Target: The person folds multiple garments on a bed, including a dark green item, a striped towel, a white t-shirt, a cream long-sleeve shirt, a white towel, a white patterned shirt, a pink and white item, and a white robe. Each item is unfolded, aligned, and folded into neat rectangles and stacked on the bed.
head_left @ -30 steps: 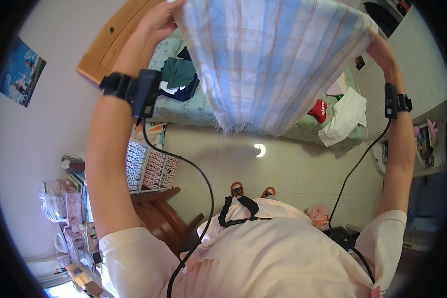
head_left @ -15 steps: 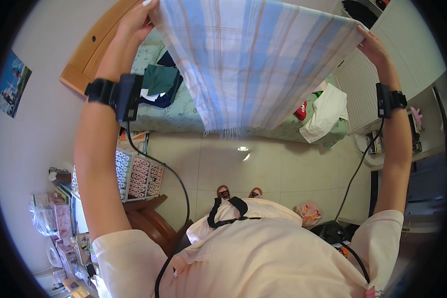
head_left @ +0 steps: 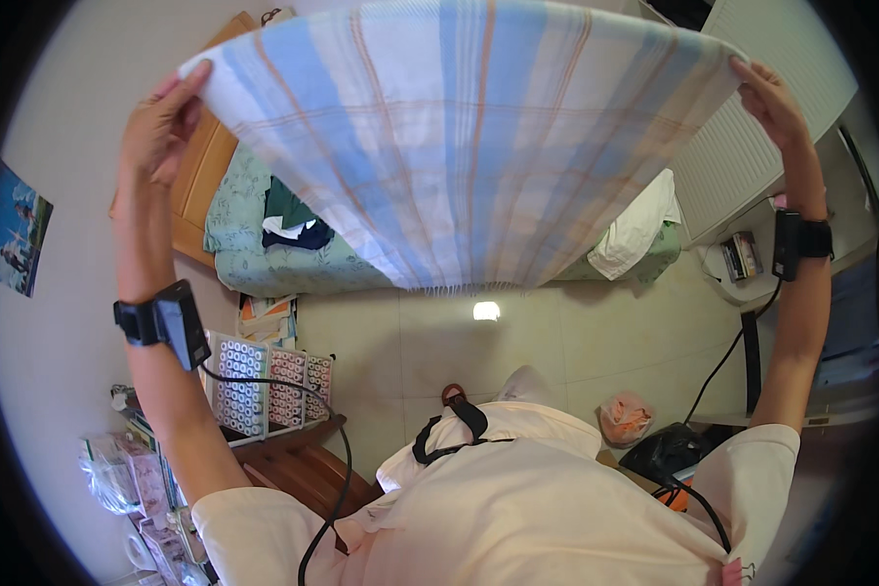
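A plaid shawl (head_left: pixel 459 137) in light blue, white and orange hangs stretched between my raised hands, its fringed lower edge above the floor. My left hand (head_left: pixel 166 127) pinches the upper left corner, thumb on top. The upper right corner is pinched in my right hand (head_left: pixel 773 105). Behind the cloth is a bed (head_left: pixel 283 272) with a green leafy cover, its middle hidden. Dark green and navy folded clothes (head_left: pixel 293 217) lie on its left part. A white garment (head_left: pixel 637 230) drapes over its right end.
A rack of many capped markers (head_left: pixel 268 383) stands at the left beside a brown wooden chair (head_left: pixel 307 469). On the tiled floor at the right sit an orange-tinted plastic bag (head_left: pixel 625 418) and a black bag (head_left: pixel 666 451). Cables run from both wrist devices.
My hands have spread farther apart, the left moving left and down, pulling the shawl's top edge wide. The red item on the bed is now covered from view. One foot has shifted.
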The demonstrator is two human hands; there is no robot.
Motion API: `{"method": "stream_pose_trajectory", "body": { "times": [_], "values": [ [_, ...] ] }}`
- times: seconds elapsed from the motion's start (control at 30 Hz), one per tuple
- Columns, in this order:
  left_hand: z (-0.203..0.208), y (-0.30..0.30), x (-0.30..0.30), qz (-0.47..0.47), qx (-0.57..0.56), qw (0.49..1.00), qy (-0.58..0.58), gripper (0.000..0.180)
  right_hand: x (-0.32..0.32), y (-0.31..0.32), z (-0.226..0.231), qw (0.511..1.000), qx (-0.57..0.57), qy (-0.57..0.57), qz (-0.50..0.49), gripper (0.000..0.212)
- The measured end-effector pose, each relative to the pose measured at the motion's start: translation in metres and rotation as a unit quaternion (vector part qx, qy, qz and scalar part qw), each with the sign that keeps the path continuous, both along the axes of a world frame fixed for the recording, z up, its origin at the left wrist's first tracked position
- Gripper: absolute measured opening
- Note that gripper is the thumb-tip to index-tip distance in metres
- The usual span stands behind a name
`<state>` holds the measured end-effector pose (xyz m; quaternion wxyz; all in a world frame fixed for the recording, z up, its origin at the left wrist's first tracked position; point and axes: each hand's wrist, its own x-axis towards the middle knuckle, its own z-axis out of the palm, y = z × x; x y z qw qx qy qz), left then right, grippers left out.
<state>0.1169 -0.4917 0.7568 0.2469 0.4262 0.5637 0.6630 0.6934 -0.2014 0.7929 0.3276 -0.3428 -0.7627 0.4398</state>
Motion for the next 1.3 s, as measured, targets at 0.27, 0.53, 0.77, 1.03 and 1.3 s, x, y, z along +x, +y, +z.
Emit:
{"method": "stream_pose_trajectory", "body": {
  "times": [0.27,0.53,0.77,1.03,1.3],
  "values": [
    [-0.045,0.105,-0.051,-0.069,-0.050,0.993,-0.082,0.012,-0.041,0.112,-0.048,0.995,-0.071,0.067,-0.013,0.016],
    [-0.072,0.275,-0.114,0.034,-0.009,0.983,-0.180,0.017,-0.143,0.277,-0.067,0.985,-0.021,0.169,-0.025,0.020],
    [0.109,0.245,-0.134,-0.124,0.229,0.961,-0.095,0.021,-0.098,0.247,0.112,0.944,0.093,0.312,0.049,0.014],
    [0.001,0.040,-0.042,-0.160,0.262,0.951,-0.025,0.028,-0.003,0.075,0.017,0.953,0.086,0.267,0.114,0.030],
    [-0.256,-0.055,0.039,-0.060,-0.031,0.980,-0.187,0.014,0.011,-0.049,-0.265,0.959,-0.198,0.186,-0.086,0.020]
  ]
}}
